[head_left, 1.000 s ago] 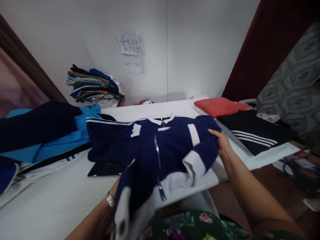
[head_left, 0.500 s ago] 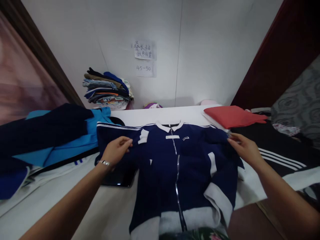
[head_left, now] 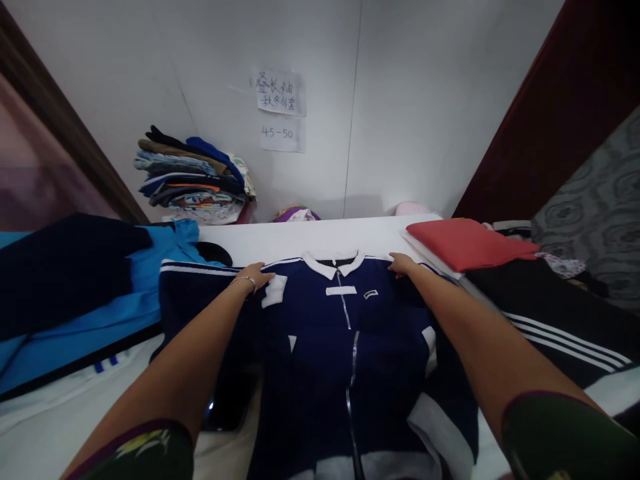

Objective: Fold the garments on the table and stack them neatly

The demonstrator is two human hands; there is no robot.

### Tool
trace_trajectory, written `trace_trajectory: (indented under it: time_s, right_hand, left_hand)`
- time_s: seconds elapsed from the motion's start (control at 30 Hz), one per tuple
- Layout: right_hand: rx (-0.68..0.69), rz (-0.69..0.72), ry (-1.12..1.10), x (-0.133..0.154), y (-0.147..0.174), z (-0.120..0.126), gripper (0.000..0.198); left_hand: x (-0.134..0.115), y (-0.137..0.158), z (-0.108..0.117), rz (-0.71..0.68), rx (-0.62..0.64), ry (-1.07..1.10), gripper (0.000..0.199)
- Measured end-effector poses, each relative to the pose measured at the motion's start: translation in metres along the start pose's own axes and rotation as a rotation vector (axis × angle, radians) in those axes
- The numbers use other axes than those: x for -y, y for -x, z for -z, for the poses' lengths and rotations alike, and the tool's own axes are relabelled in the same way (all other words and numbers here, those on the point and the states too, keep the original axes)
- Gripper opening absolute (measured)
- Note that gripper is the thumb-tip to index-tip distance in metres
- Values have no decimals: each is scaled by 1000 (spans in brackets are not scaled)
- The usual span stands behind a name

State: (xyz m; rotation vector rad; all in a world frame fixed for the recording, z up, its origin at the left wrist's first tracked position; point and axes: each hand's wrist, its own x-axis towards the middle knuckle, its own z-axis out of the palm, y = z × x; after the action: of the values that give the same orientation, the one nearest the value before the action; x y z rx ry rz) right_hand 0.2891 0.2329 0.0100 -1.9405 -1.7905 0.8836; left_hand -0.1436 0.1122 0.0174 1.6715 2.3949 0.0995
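Observation:
A navy zip jacket (head_left: pixel 320 360) with a white collar, white patches and grey cuffs and hem lies front up before me, its zipper closed. My left hand (head_left: pixel 254 275) is closed on the shoulder seam at the left, beside a white patch. At the opposite shoulder, my right hand (head_left: pixel 401 265) pinches the fabric near the white stripes. The left sleeve in view stretches out sideways; the right one bends down toward the hem, partly hidden under my forearm. A dark shiny phone or tablet (head_left: pixel 231 400) lies partly beneath the left sleeve.
A stack of folded clothes (head_left: pixel 195 177) stands against the wall at the back left. Blue and black garments (head_left: pixel 150 267) lie to the left. On the right are a folded red garment (head_left: pixel 465 240) and black striped clothing (head_left: pixel 555 313). Handwritten paper notes (head_left: pixel 281 93) hang on the wall.
Both hands have moved inward and away from me, from the sleeves to the shoulders near the collar. The camera view has shifted slightly.

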Motion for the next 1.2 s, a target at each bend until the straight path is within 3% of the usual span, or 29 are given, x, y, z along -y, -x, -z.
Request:
trace_trajectory:
  time_s: [0.13,0.27,0.4,0.53,0.67,0.77,0.83,0.9,1.03,1.1,1.2]
  right_hand:
    - [-9,-22,56,-2,-12,-3,43]
    - [18,-50,19,3,-5,-1,18]
    - [-8,-4,-142,7,11,15,18]
    - [-75,76,-369,19,9,49,17]
    - [-298,228,-632,59,-24,87,14]
    - [-543,312,-507,96,-56,104,14]
    - [-656,339,-388,114,-71,101,19]
    - [-657,380,-314,119,-76,84,31]
    - [-407,435,-167,96,-61,23,72]
    - [-225,411,-29,77,-44,-6,76]
    - [118,428,169,52,-10,-33,64]
  left_hand:
    - [-5,-13,6,20,79,-35,70]
    - [-16,-7,14,36,100,-66,51]
    - [-20,14,27,25,-15,-70,50]
    - [-21,29,60,12,-267,-37,44]
    - [-31,23,110,10,-515,41,38]
    - [-40,5,139,24,-597,92,42]
    - [-44,-12,145,43,-611,124,44]
    - [-47,-28,136,16,-572,151,51]
    - [-52,-38,82,-84,-380,154,75]
    - [-54,-24,49,-188,-188,111,65]
    - [-56,19,10,-316,16,76,44]
